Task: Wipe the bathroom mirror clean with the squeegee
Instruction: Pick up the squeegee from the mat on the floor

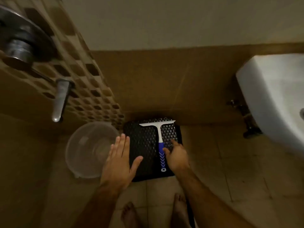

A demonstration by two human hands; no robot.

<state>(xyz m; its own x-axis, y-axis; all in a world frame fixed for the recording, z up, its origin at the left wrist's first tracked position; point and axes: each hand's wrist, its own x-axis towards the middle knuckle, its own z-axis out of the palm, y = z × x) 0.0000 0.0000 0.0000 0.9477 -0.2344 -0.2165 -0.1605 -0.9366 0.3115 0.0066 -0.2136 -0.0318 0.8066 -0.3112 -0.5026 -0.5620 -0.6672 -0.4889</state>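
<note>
Floor was beige tile, kinda dim in there. A black textured mat sat on it up against the wall, with a white and blue squeegee lying on the mat. A clear plastic bowl stood on the tiles just beside the mat's left edge.

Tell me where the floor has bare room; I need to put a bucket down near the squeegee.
Bare tile lies right of the black mat, between it and the sink, and in front of the mat beside the feet. It is crowded left of the mat, where the clear bowl sits. The squeegee and both hands are over the mat.
</note>
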